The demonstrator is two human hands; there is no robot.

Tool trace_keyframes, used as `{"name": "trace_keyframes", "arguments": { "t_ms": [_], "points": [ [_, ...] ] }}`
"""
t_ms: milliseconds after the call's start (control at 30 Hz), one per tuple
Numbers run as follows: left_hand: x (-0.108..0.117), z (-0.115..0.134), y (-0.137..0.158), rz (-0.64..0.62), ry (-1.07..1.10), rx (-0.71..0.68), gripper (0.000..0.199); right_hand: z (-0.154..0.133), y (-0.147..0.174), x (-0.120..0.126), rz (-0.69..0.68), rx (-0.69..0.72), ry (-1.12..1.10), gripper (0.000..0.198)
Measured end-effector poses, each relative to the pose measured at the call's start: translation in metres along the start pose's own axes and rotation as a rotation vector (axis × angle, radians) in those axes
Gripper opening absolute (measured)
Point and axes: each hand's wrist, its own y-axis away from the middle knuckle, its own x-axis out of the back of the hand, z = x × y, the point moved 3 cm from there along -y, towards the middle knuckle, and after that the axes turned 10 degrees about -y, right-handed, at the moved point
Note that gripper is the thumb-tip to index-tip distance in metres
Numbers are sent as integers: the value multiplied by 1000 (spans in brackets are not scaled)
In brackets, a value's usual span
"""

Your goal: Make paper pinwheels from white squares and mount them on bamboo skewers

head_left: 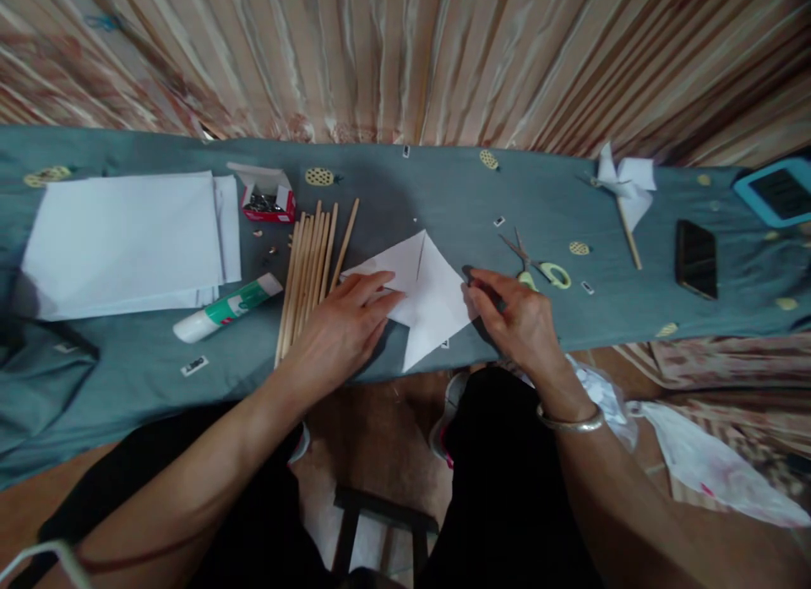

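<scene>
A white paper square with slits cut in from its corners (437,293) lies in front of me near the table's front edge, its flaps spread apart. My left hand (358,314) holds down its left part, thumb and fingers close together on the sheet. At the right corner, my right hand (510,306) has thumb and forefinger bent around the paper's edge; the exact contact is partly hidden. Scissors with pale green handles (538,272) lie just beyond my right hand. Several thin wooden sticks (310,259) lie side by side beyond my left hand.
A paper pinwheel on a stick (627,188), a dark phone (695,259) and a blue-framed device (776,192) lie at right. At left are a stack of white paper (127,242), a glue stick (228,308) and a red box of small metal pieces (269,200). A curtain (380,57) hangs behind.
</scene>
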Motion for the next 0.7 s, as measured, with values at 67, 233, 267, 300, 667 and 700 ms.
{"name": "trace_keyframes", "arguments": {
  "t_ms": [67, 233, 267, 300, 667, 700],
  "points": [
    [5, -6, 2, 25, -13, 4, 32, -2, 10, 4, -49, -45, -36, 28],
    [18, 10, 10, 129, -21, -15, 44, -8, 23, 9, -53, -3, -24, 24],
    [18, 19, 11, 128, -7, -47, 39, -9, 23, 9, -27, 30, -6, 25],
    [16, 27, 12, 122, 3, -87, 34, -9, 23, 8, -12, 60, 9, 28],
    [5, 51, 13, -105, -46, -146, 15, -8, 26, 4, -41, -40, -53, 39],
    [5, 51, 14, -106, -54, -145, 15, -7, 28, 5, -42, -66, -74, 38]
  ]
}}
